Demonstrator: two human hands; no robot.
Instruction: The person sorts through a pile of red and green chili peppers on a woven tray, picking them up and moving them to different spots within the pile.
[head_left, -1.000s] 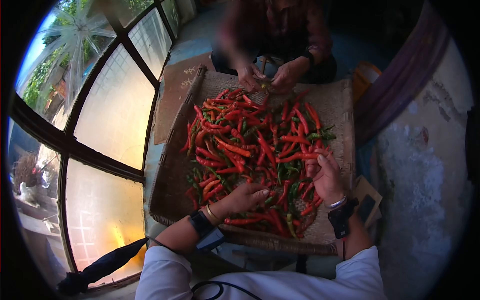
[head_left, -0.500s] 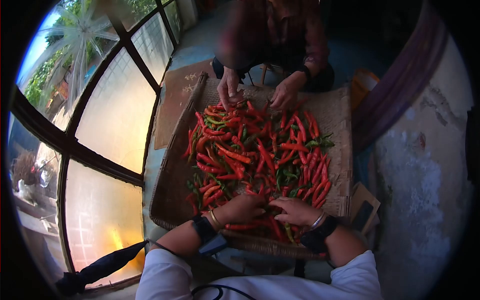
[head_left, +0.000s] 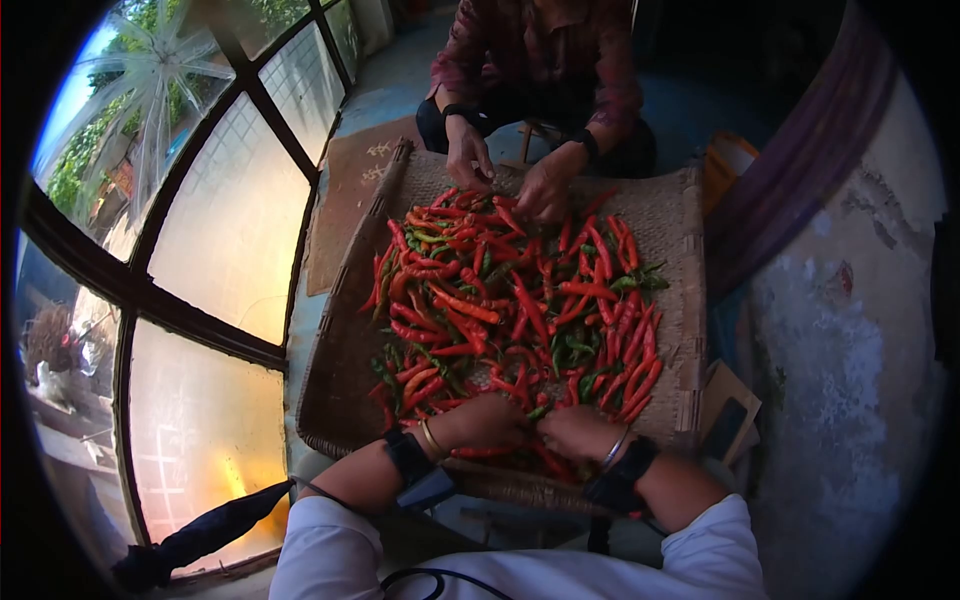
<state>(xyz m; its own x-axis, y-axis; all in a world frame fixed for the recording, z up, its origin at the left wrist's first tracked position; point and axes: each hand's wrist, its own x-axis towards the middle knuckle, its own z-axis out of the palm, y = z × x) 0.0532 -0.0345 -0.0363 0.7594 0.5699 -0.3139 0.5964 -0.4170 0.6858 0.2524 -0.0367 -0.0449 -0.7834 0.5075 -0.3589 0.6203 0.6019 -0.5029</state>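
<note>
Left hand (head_left: 488,420) curled over red peppers (head_left: 530,305) in woven tray (head_left: 660,215). Right hand (head_left: 580,432) curled close beside, likely to share one spot. Fingertips hidden; cannot tell what either holds. Tray's raised sides likely stop spills.

Long, slim chili peppers (head_left: 532,305), mostly glossy red with some orange and green, lie heaped in a shallow woven basket (head_left: 678,240). They overlap and point in many directions, several of them curved. Toward the basket's right side, red peppers lie slanted, nearly parallel.
</note>
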